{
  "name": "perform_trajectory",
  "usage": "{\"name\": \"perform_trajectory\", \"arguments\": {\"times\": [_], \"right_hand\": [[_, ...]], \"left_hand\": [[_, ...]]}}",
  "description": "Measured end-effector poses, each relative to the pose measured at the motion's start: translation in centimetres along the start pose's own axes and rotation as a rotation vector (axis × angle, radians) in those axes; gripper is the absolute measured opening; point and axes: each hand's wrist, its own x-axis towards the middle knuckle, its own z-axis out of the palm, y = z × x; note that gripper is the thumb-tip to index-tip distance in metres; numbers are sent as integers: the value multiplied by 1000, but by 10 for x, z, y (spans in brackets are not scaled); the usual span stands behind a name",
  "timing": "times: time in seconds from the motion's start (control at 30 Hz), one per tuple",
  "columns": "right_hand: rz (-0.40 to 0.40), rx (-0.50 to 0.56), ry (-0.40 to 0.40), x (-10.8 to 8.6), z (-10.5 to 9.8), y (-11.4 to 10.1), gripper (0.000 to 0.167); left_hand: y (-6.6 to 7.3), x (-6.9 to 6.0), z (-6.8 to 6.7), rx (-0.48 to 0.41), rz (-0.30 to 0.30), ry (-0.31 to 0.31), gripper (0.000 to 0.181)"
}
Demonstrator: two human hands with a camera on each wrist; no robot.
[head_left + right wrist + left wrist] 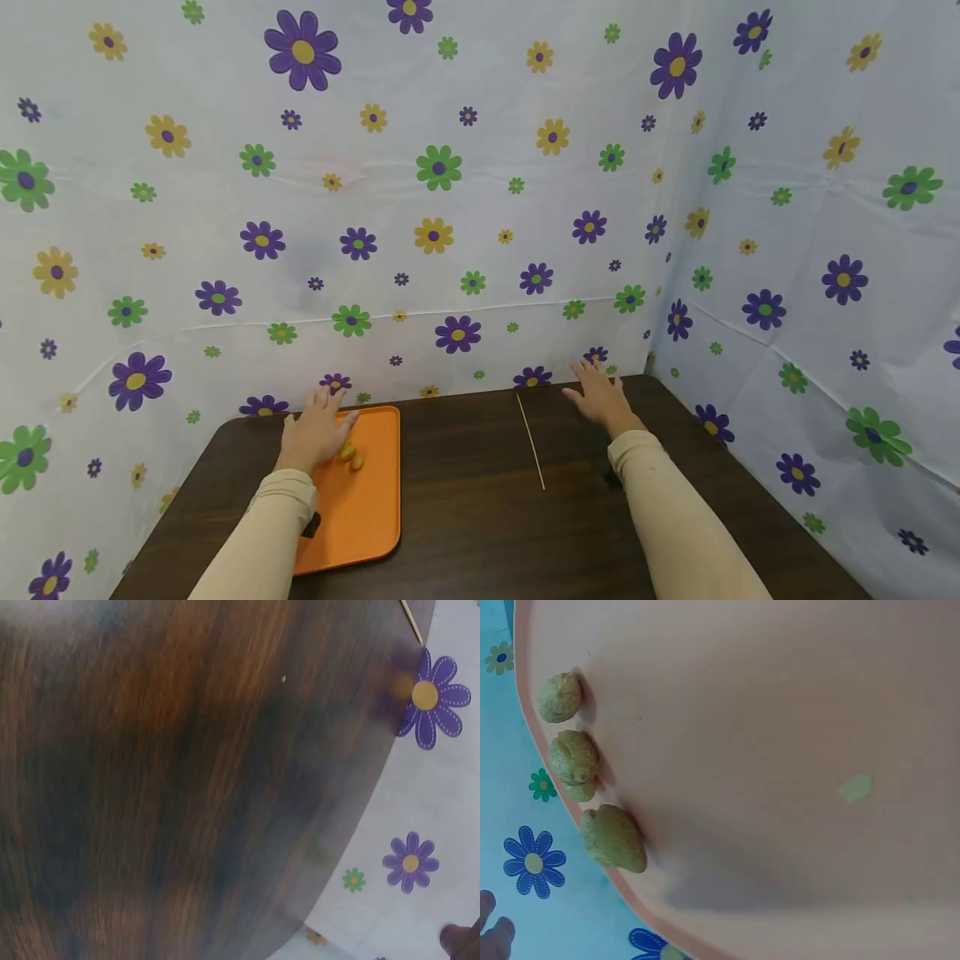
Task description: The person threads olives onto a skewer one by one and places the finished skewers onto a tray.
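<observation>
Over the back left part of an orange tray (367, 525) hovers my left hand (313, 433), fingers spread and holding nothing. Several yellowish-brown lumpy pieces (574, 757) lie along the tray's rim in the left wrist view; in the head view two lumps (352, 456) show beside the hand, which hides the others. My right hand (600, 398), also spread and without anything in it, is above the table's back right. A thin pale stick (531, 442) lies on the table to its left. Only fingertips (457, 940) show in the right wrist view.
The dark wooden table (465, 500) has rounded back corners. A white flower-print cloth (487, 192) hangs close behind it and along the right side. A small pale fleck (856, 787) lies on the tray.
</observation>
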Motion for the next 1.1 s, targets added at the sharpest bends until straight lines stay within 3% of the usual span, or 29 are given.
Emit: {"name": "perform_trajectory", "arguments": {"times": [0.2,0.37,0.57,0.7,0.83,1.1], "right_hand": [[9,65,-42,-2,15,-12,39],[-68,96,-116,-9,43,-24,13],[-73,153,-213,-23,65,-43,28],[44,106,-244,-28,69,-62,36],[155,31,-237,-36,70,-78,33],[241,5,-169,-43,74,-91,14]], "left_hand": [[-5,-6,-2,-33,-26,101,46],[-9,-9,3,-45,-37,142,37],[-13,-10,14,-41,-49,149,32],[-14,-13,17,-48,-65,170,27],[-12,-17,17,-60,-60,144,24],[-3,-23,15,-54,-18,20,18]]}}
